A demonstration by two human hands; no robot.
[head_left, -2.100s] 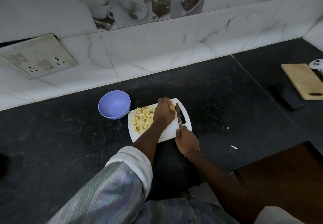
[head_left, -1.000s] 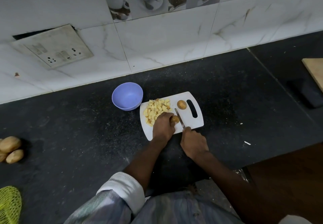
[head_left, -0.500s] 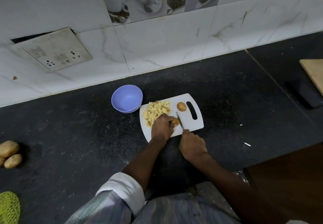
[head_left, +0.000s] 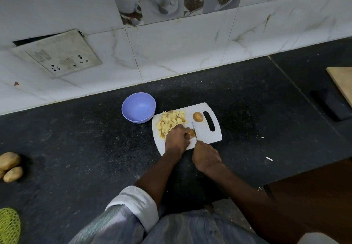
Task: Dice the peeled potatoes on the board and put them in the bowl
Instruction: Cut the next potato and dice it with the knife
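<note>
- Head view, count: one white cutting board (head_left: 206, 136), one lilac bowl (head_left: 138, 107), one knife (head_left: 194, 131), one pile of diced potato (head_left: 170, 122), two brown-surfaced potatoes on the board.
- First potato (head_left: 198, 117): whole, lying alone beside the board's handle slot.
- Second potato (head_left: 191, 133): under the left hand (head_left: 177, 139), whose fingers curl round it and pin it to the board.
- Right hand (head_left: 206, 156): grip clamped on the knife handle; blade runs away from the body, just beside the held potato. Whether the edge touches it cannot be told.
- Diced pile: pale yellow cubes on the board's left half, near the bowl.
- Bowl: upright on the worktop (head_left: 85, 148), touching or just beside the board's far-left corner; no dice seen inside.
- Two further unpeeled potatoes (head_left: 10, 165) at the left edge, near green netting (head_left: 8, 224).
- Worktop: black speckled stone. Wall: white marble-pattern tiles, one socket plate (head_left: 57, 53), one strip of cup-print tiles.
- Wooden board (head_left: 342, 83): far right, partly out of frame.
</note>
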